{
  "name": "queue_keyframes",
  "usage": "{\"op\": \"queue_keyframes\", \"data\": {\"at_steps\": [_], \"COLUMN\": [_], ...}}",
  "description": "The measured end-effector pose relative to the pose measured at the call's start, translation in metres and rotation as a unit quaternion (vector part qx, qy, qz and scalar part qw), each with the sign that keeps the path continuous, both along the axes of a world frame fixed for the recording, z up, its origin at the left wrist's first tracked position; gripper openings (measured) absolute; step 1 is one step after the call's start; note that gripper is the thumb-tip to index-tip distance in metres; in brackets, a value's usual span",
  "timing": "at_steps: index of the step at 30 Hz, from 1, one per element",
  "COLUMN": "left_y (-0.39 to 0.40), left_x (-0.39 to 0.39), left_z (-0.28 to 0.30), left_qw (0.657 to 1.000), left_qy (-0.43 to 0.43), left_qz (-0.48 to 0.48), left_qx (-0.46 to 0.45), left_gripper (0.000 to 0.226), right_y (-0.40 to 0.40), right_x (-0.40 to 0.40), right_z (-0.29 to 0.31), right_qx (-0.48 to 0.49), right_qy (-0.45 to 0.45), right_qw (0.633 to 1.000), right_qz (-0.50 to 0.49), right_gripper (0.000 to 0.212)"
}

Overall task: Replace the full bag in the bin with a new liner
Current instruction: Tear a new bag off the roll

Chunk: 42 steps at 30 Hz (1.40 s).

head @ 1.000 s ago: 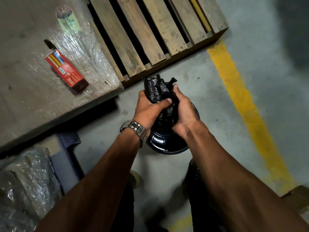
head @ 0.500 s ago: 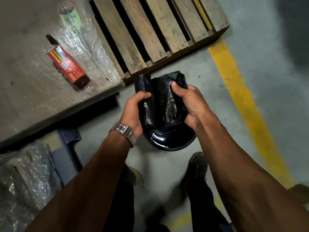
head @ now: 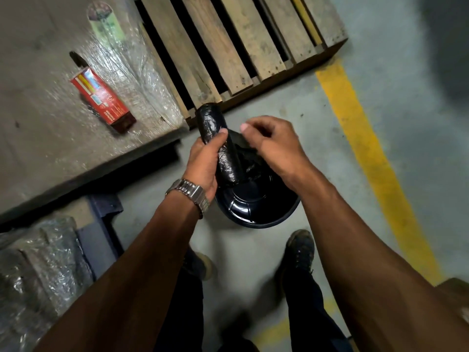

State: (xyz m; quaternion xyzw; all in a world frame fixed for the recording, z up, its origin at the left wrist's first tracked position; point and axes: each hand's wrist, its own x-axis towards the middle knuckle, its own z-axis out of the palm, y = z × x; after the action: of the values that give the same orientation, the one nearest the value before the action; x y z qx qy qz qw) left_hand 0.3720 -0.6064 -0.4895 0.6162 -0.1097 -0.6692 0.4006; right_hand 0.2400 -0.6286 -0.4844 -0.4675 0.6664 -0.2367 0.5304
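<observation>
- Left hand (head: pixel 203 158) wrapped round a crinkled, glossy black liner roll (head: pixel 218 143), fingers (head: pixel 222 133) curled tight, thumb pressed on its side.
- Right hand (head: pixel 274 146) just beside, fingers half bent, pinching the roll's loose black edge.
- Held directly above a round, shiny dark bin (head: pixel 256 207) standing on the grey concrete floor (head: pixel 330 148); smooth inside, contents unclear.
- Metal-link watch (head: pixel 190 194) on the left wrist.
- Red cardboard box (head: pixel 102 99) lying on the film-wrapped tabletop (head: pixel 38 123); slatted wooden pallet (head: pixel 241 41) beyond.

Dim, soft, wide-angle edge distortion
</observation>
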Motion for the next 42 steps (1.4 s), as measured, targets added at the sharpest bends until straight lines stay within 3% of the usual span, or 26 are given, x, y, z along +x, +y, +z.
{"op": "queue_keyframes", "data": {"at_steps": [2,4,8,11,14,16,18,21,24,30,36,42], "left_y": [-0.003,-0.004,-0.006,-0.006,-0.003,-0.002,-0.004,-0.006,-0.008,-0.009,-0.004,-0.003], "left_x": [-0.006,-0.010,-0.006,0.007,0.011,0.007,0.006,0.012,0.023,0.037,0.045,0.055], "left_z": [0.005,0.008,0.014,0.004,-0.007,-0.008,-0.008,-0.005,0.001,0.002,-0.003,-0.014], "left_qw": [1.000,0.999,0.982,0.919,0.834,0.798,0.777,0.746,0.761,0.760,0.841,0.905], "left_qy": [-0.011,-0.020,-0.099,-0.226,-0.345,-0.418,-0.478,-0.542,-0.555,-0.583,-0.521,-0.423], "left_qz": [-0.009,-0.038,-0.129,-0.270,-0.381,-0.395,-0.366,-0.331,-0.284,-0.248,-0.137,-0.032], "left_qx": [-0.005,-0.014,-0.096,-0.177,-0.201,-0.181,-0.184,-0.200,-0.178,-0.146,-0.055,0.024], "left_gripper": [0.042,0.047,0.024,0.074,0.091,0.084,0.060,0.032,0.028,0.026,0.028,0.024], "right_y": [0.003,0.002,-0.001,-0.004,-0.006,-0.007,-0.007,-0.011,-0.008,0.001,0.004,0.006], "right_x": [0.010,0.013,-0.001,-0.015,-0.023,-0.024,-0.023,-0.025,-0.031,-0.031,-0.031,-0.033], "right_z": [0.005,0.007,0.010,0.010,0.010,0.013,0.014,0.011,0.006,0.001,0.000,-0.001], "right_qx": [0.052,0.077,0.154,0.199,0.213,0.214,0.210,0.170,0.168,0.200,0.212,0.216], "right_qy": [-0.086,-0.152,-0.300,-0.386,-0.430,-0.432,-0.427,-0.394,-0.386,-0.432,-0.470,-0.461], "right_qw": [0.994,0.985,0.938,0.893,0.867,0.868,0.872,0.892,0.894,0.857,0.832,0.838], "right_qz": [0.041,0.018,-0.084,-0.121,-0.136,-0.121,-0.117,-0.143,-0.151,-0.198,-0.205,-0.198], "right_gripper": [0.028,0.027,0.034,0.040,0.049,0.044,0.038,0.053,0.044,0.068,0.065,0.063]}}
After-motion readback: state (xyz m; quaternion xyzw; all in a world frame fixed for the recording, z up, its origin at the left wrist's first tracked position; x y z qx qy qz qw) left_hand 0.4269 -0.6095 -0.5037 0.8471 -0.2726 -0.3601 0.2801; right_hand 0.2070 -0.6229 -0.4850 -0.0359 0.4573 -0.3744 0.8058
